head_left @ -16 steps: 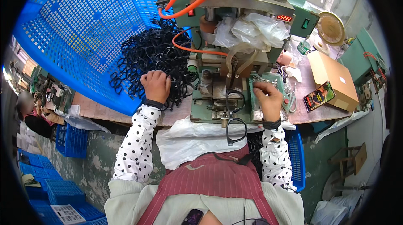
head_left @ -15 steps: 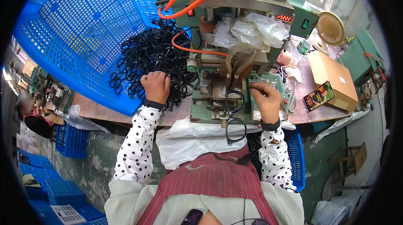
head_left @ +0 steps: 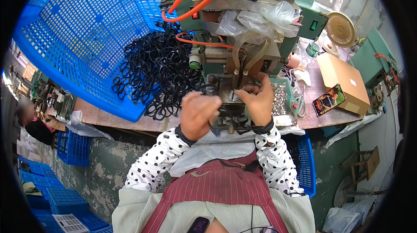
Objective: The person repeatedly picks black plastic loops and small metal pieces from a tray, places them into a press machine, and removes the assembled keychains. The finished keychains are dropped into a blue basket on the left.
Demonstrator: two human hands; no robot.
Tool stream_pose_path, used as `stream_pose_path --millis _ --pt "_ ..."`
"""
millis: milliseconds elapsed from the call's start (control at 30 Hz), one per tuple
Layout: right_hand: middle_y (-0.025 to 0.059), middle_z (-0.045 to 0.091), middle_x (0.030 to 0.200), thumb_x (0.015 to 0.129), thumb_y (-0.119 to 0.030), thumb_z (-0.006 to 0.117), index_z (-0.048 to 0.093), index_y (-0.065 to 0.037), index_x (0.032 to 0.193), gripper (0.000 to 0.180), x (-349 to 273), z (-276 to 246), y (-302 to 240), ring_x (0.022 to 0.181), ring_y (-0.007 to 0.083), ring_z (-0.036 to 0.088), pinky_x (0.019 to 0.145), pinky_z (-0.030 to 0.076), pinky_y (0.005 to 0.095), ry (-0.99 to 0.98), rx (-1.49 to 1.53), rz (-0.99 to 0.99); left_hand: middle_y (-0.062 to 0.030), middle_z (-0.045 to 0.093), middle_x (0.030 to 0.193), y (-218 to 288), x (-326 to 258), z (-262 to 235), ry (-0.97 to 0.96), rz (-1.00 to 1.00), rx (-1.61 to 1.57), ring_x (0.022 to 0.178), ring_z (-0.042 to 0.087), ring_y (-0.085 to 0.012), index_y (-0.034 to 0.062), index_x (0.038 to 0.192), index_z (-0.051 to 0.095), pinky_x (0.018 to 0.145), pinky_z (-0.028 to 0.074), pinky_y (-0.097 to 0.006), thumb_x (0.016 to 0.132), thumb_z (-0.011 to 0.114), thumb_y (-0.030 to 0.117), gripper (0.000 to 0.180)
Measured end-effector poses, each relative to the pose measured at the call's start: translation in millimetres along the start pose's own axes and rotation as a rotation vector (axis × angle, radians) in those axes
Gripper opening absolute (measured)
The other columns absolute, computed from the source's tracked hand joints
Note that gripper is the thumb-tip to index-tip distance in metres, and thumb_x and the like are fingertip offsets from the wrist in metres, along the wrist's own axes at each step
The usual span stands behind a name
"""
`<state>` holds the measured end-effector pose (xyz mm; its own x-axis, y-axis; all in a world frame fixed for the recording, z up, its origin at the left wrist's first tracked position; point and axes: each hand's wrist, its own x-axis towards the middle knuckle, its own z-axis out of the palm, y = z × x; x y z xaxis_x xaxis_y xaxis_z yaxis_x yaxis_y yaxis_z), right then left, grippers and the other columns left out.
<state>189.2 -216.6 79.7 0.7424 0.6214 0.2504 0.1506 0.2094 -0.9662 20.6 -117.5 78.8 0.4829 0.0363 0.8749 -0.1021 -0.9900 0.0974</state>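
My left hand (head_left: 199,114), smeared by motion, is curled in front of the press at its left. A blurred black eyeglass frame (head_left: 213,129) shows at its fingers, partly hidden. The thumb and fingers of my right hand (head_left: 259,101) are pinched together at the metal die (head_left: 226,95), just under the press head; anything between them is too small to make out. A heap of black eyeglass frames (head_left: 158,65) lies left of the press. Right of the die sits a tray of small metal parts (head_left: 280,98), partly behind my right hand.
A big blue basket (head_left: 124,110) lies tipped on the table behind the heap. Orange air hoses (head_left: 191,7) loop over the green press. Scissors (head_left: 299,104), a phone (head_left: 329,100) against a cardboard box (head_left: 343,78), and a fan (head_left: 341,28) stand at the right.
My left hand has moved right from the heap to the press front. My right hand has moved left from the parts tray to the die. The eyeglass frame no longer hangs at the front.
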Motion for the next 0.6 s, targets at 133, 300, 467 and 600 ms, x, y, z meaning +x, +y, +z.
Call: stream_pose_path --millis 133,300,467,600 --pt "0.0092 0.068 0.087 0.073 -0.002 0.073 0.053 -0.003 0.115 0.046 -3.9 0.9 -5.8 0.074 0.012 0.064 0.066 0.05 0.027 0.025 -0.005 0.01 -0.0111 0.066 0.113 16.7 2.3 14.7 -0.112 0.169 -0.207 0.101 0.065 -0.0247 0.0045 0.115 0.064 0.093 0.049 -0.041 0.079 0.07 0.01 0.038" --pt "0.0072 0.07 0.089 0.075 -0.012 0.076 0.06 -0.01 0.111 0.039 27.1 -74.8 52.4 0.079 0.0259 0.065 0.073 0.05 0.0385 0.38 -0.892 -0.398 -0.0137 0.063 0.116 18.0 4.1 37.1 -0.187 0.202 -0.311 0.102 0.063 -0.0291 0.0024 0.117 0.062 0.092 0.053 -0.043 0.079 0.068 0.009 0.038" --pt "0.0061 0.068 0.101 0.073 -0.024 0.078 0.067 -0.015 0.103 0.033 21.4 -125.7 100.7 0.1 0.0286 0.058 0.085 0.043 0.0442 0.263 -1.12 -0.133 -0.0126 0.062 0.118 14.8 1.7 39.7 -0.191 0.189 -0.31 0.098 0.063 -0.03 0.0029 0.118 0.061 0.09 0.054 -0.042 0.074 0.071 0.008 0.045" --pt "0.0035 0.064 0.113 0.07 -0.024 0.079 0.071 -0.015 0.094 0.026 9.9 -114.7 106.5 0.113 0.0308 0.05 0.09 0.037 0.0464 0.239 -1.281 -0.247 -0.012 0.061 0.119 16.6 1.1 40.6 -0.174 0.179 -0.299 0.098 0.063 -0.0299 0.003 0.116 0.061 0.09 0.054 -0.042 0.074 0.07 0.007 0.044"
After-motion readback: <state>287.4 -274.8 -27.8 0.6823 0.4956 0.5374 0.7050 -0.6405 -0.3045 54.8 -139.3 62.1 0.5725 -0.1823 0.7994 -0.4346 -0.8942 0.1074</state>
